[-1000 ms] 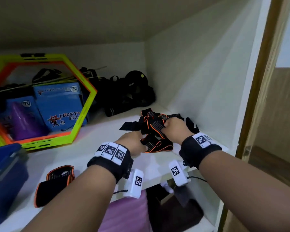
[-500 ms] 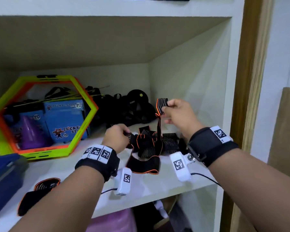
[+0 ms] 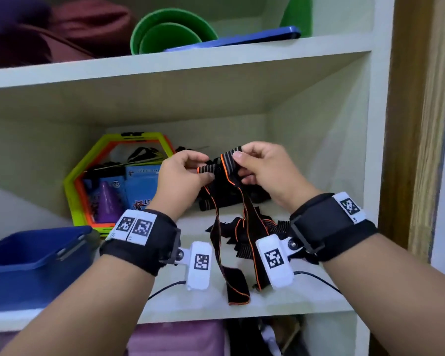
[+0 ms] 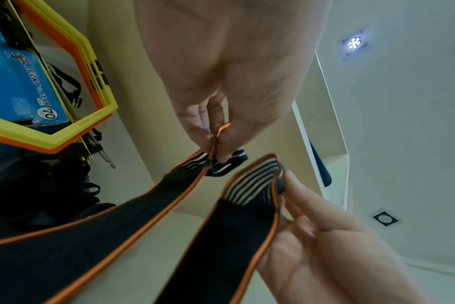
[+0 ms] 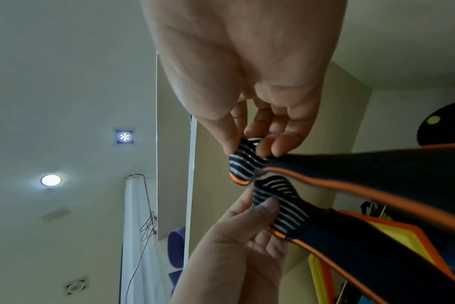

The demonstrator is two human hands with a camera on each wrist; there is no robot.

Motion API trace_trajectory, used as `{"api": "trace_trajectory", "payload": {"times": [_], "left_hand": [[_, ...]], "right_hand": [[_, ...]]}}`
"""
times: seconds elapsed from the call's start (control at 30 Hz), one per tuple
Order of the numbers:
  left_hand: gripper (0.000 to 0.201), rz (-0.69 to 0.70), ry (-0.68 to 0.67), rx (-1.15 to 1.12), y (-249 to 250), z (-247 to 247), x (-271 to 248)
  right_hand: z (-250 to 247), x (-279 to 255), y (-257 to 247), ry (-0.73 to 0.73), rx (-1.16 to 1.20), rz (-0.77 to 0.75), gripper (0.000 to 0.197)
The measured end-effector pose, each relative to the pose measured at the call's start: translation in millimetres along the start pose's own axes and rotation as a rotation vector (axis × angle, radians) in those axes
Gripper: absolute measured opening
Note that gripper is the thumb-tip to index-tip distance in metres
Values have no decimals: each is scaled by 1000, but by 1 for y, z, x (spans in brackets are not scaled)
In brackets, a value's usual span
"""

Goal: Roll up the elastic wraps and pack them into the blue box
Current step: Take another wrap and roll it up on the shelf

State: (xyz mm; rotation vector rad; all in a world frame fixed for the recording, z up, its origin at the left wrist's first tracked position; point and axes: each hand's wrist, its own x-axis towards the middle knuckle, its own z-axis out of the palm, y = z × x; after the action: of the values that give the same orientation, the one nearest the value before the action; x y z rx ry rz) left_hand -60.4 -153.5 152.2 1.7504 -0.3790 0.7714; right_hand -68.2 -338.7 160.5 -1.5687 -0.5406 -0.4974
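A black elastic wrap (image 3: pixel 228 163) with orange edging and grey-striped ends is held up above the shelf (image 3: pixel 280 304). My left hand (image 3: pixel 206 173) pinches one striped end, and my right hand (image 3: pixel 238 160) pinches another close beside it. Two long strips hang from them down to the shelf. I cannot tell whether they are one wrap or two. The left wrist view shows the left hand (image 4: pixel 216 142) pinching the wrap (image 4: pixel 221 226). The right wrist view shows the right hand (image 5: pixel 249 148) on the wrap (image 5: pixel 377 164). More wraps (image 3: pixel 244 227) lie tangled on the shelf. The blue box (image 3: pixel 36 255) stands at the left.
A yellow and orange hexagon ring (image 3: pixel 72 191) leans at the back left, with blue packs (image 3: pixel 139 183) and a purple cone (image 3: pixel 108 204) behind it. The cabinet's side wall (image 3: pixel 319 150) is close on the right. Green bowls (image 3: pixel 170 29) sit on the shelf above.
Both hands have risen from the pile on the shelf. The right hand lifted a striped end first, then the left hand came up and took another end beside it.
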Motion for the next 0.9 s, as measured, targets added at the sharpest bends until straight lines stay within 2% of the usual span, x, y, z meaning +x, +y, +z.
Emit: {"api": "trace_trajectory", "payload": {"times": [0.17, 0.4, 0.47, 0.6, 0.7, 0.8, 0.9], "left_hand": [[36, -94, -26, -158, 6, -3, -19], [30, -189, -61, -410, 4, -24, -34], [28, -214, -94, -465, 3, -31, -36], [21, -225, -138, -438, -6, -45, -36], [24, -217, -132, -418, -13, -56, -34], [26, -202, -119, -415, -14, -65, -32], [25, -193, -143, -452, -11, -73, -33]], "right_hand": [[15, -15, 6, -71, -70, 8, 14], [32, -27, 11, 31, -101, -47, 10], [39, -29, 12, -19, -146, -60, 12], [55, -34, 12, -134, -180, -66, 18], [67, -36, 13, -81, -212, -65, 10], [79, -39, 17, 48, -183, -45, 9], [93, -49, 24, 115, -235, -100, 7]]}}
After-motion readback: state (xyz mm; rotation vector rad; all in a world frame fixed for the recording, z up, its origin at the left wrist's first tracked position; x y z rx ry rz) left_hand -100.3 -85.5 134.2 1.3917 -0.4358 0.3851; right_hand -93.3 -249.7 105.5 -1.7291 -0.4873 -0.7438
